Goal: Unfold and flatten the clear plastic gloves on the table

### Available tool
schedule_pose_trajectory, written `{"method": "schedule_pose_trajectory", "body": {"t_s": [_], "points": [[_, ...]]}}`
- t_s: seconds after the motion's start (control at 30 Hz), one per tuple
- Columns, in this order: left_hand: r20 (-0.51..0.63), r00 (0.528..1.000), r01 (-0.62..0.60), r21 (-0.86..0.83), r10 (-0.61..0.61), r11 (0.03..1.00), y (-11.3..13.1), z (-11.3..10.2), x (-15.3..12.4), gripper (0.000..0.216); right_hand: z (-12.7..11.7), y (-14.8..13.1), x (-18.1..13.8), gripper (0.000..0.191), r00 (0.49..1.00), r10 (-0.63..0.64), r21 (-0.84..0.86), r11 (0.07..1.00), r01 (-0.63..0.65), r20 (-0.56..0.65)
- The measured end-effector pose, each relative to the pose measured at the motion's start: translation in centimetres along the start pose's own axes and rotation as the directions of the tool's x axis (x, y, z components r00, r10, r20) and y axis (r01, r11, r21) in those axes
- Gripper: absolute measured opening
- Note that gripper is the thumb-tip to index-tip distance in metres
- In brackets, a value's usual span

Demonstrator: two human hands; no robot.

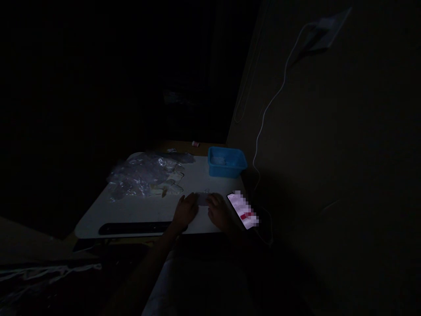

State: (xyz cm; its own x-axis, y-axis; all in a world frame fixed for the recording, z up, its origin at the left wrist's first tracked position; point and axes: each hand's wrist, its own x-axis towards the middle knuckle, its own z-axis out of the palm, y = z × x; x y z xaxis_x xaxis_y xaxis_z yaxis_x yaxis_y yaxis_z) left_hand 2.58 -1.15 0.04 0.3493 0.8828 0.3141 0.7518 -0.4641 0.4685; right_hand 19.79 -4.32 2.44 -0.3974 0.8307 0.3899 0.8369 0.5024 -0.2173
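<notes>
In dim light, my left hand [186, 210] and my right hand [217, 210] are close together over the front of a small white table [131, 214]. A small pale, flat piece [203, 199] stretches between them, and its kind is too dark to make out. The fingers of both hands are closed on its opposite ends. Just beyond it lies a small clear bit [206, 191]. To the left are a crumpled heap of clear plastic bags [138, 175] and some pale flat pieces with dark edges [174, 184].
A blue plastic basin [226, 170] with something pale inside stands at the table's back right. A lit phone [241, 210] lies at the right edge. From a wall socket [329, 33] hangs a white cable [263, 118]. A black strip [138, 228] runs along the front edge.
</notes>
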Motion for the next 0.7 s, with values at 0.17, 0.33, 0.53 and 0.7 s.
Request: {"method": "schedule_pose_trajectory", "body": {"t_s": [0.17,0.33,0.53,0.7], "points": [[0.006,1.000,0.017,0.068,-0.017,0.998,0.6,0.0,0.1,0.044,-1.8,-0.3,0.9,0.037,0.995,-0.030,-0.199,0.979,0.048,0.092],[0.002,1.000,0.007,0.073,-0.007,0.997,0.5,0.0,0.1,0.043,-1.5,-0.3,1.5,0.031,0.995,0.054,-0.241,0.970,-0.031,0.087],[-0.052,0.999,-0.011,-0.025,0.010,1.000,0.1,0.3,0.3,0.042,-1.6,0.1,1.6,0.020,0.997,0.059,-0.178,0.983,-0.049,0.056],[-0.274,0.962,-0.026,-0.085,0.002,0.996,-2.0,0.3,0.2,0.046,-1.8,0.7,3.0,0.026,0.993,0.118,0.109,0.987,-0.118,0.006]]}}
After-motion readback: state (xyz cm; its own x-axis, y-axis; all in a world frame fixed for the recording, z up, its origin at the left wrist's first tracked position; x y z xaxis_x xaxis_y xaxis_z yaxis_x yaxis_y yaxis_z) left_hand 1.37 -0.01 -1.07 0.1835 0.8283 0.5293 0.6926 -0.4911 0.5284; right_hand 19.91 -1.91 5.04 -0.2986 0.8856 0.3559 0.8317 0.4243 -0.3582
